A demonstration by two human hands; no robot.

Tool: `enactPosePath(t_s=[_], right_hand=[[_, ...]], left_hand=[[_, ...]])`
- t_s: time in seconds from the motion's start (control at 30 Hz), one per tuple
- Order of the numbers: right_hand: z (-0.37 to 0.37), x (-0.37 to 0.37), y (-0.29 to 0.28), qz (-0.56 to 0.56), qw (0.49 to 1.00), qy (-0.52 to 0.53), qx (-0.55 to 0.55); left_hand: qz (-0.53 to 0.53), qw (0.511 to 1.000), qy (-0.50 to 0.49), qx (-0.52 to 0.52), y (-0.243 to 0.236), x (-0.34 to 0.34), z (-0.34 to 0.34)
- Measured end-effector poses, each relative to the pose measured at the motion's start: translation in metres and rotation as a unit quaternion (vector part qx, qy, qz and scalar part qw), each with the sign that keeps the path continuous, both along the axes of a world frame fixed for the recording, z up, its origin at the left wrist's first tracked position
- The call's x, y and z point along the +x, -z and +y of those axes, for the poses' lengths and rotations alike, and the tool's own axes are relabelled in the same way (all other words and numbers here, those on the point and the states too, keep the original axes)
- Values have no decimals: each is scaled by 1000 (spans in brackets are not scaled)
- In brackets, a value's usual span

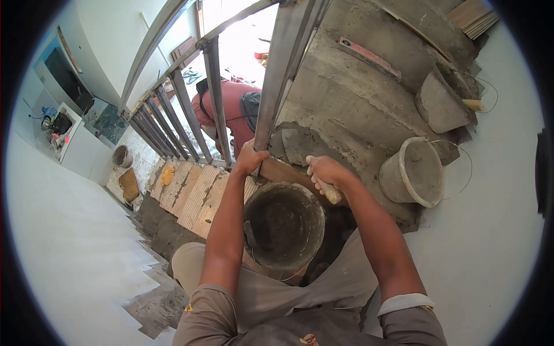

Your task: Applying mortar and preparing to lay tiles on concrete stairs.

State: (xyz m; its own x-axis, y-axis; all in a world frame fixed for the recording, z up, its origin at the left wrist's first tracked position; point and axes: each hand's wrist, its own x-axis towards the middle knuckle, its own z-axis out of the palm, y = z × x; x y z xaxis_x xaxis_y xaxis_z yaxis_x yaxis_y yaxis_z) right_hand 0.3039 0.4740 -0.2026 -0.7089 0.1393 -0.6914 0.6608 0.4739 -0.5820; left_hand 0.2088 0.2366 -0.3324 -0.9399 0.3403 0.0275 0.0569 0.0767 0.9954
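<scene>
Bucket (284, 228) (tool (249, 233) half-hidden inside)

Sunlit white walls (109, 40), mortar-covered stairs (346, 109).

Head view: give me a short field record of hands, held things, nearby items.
left hand: left hand grips the base of a grey metal railing post
right hand: right hand closed on a pale wooden tool handle; tool head hidden
between arms: round grey mortar-caked bucket, dark trowel inside
right side: second grey bucket on rough cement step
behind railing: a person in red clothing, bent over
</scene>
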Motion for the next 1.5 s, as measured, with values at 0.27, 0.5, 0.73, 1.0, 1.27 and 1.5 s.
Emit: enactPosePath(t_s=[0.27, 0.5, 0.73, 1.0, 1.27, 1.5], right_hand=[[-16, 6, -18, -15, 989, -137, 53], [-6, 20, -25, -11, 934, -285, 214], [59, 86, -2, 121, 894, -292, 318], [25, 22, -4, 27, 997, 61, -44], [-15, -45, -11, -40, 997, -63, 8], [-24, -22, -15, -42, 995, -95, 9]], left_hand=[[23, 999, -28, 5, 4, 0, 5], [-2, 1000, -22, 20, -6, 6, 4], [23, 999, -19, -20, 16, -7, 3], [-9, 1000, 8, 7, 14, -6, 0], [-37, 994, 81, 71, 9, -16, -1], [-33, 993, 103, 46, 15, -23, -6]])
